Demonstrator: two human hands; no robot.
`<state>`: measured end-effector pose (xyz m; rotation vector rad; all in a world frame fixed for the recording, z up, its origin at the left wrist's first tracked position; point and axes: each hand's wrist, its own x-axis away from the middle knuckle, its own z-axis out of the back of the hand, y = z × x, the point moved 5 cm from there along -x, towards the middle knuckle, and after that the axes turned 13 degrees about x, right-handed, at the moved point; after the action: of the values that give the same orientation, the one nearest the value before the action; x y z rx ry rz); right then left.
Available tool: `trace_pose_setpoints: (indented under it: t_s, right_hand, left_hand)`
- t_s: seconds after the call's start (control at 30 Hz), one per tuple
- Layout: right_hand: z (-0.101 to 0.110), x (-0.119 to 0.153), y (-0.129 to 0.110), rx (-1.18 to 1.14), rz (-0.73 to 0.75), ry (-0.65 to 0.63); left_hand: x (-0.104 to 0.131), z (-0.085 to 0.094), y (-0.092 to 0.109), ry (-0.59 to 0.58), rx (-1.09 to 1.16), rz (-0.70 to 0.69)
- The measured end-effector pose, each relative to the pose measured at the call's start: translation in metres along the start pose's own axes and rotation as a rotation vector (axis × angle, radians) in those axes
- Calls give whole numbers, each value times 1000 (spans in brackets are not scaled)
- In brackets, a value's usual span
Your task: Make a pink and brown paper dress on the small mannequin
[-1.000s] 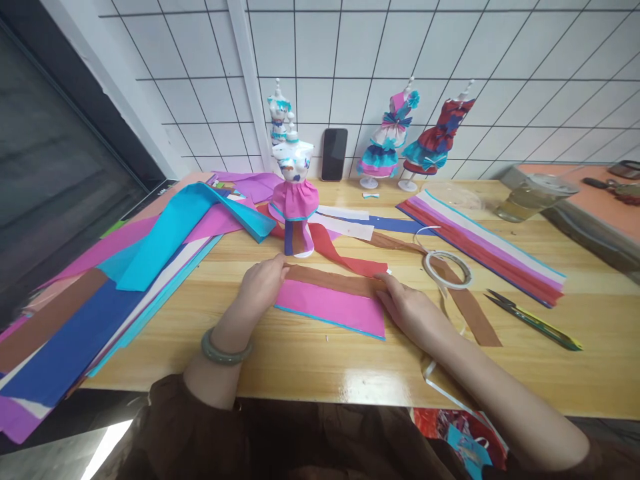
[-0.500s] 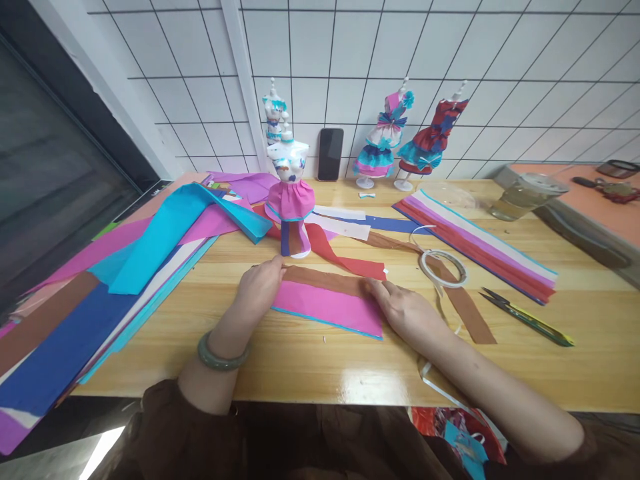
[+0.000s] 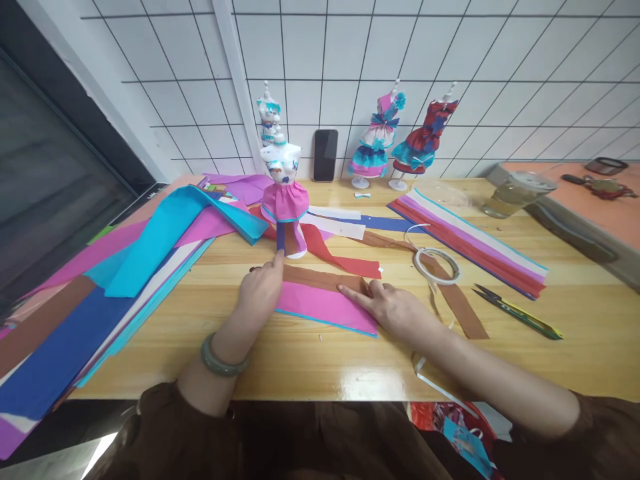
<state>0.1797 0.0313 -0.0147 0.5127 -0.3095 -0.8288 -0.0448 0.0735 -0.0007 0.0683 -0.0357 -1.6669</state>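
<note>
A pink crepe paper strip (image 3: pixel 320 307) with a thin blue lower edge lies flat on the table, a brown crepe paper strip (image 3: pixel 320 277) along its upper edge. At their left end, my left hand (image 3: pixel 261 292) has its index finger stretched forward and its other fingers curled at the paper; the thumb is mostly hidden. My right hand (image 3: pixel 395 308) grips the right end of the brown strip, its index finger reaching left onto the pink paper. Just beyond my left fingertip stands a small mannequin (image 3: pixel 283 163) with a gathered pink skirt (image 3: pixel 285 201).
Colored paper strips (image 3: pixel 145 247) pile up at left. To the right lie a tape roll (image 3: pixel 437 266), thread snips (image 3: pixel 517 313) and layered strips (image 3: pixel 470 243). Dressed mannequins (image 3: pixel 375 150), a phone (image 3: pixel 325 155) and a cup (image 3: pixel 515 193) stand farther back.
My right index finger has stretched out leftward onto the pink paper. My left index finger has straightened forward toward the mannequin's base. The view has shifted slightly.
</note>
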Motion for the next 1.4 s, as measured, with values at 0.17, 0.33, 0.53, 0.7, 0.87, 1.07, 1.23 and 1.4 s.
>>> trace_pose_setpoints:
  t_s: [0.17, 0.33, 0.53, 0.7, 0.87, 1.07, 1.23, 1.4]
  right_hand:
    - [1, -2, 0, -17, 22, -55]
    - [5, -3, 0, -19, 25, -88]
    - [8, -4, 0, -16, 30, -91]
    - [6, -4, -1, 19, 15, -93]
    - [5, -4, -3, 2, 20, -50]
    - [1, -5, -4, -22, 29, -51]
    - [5, -3, -3, -35, 3, -40]
    - [7, -2, -4, -49, -1, -55]
  left_hand:
    - [3, 2, 4, 36, -21, -23]
    - [3, -1, 0, 80, -21, 38]
    - [5, 15, -9, 133, -28, 176]
    - [21, 16, 48, 189, 98, -268]
    - [45, -16, 90, 111, 266, -537]
    - [50, -23, 66, 76, 256, -452]
    - [51, -17, 33, 72, 222, -323]
    - [53, -16, 11, 29, 246, -270]
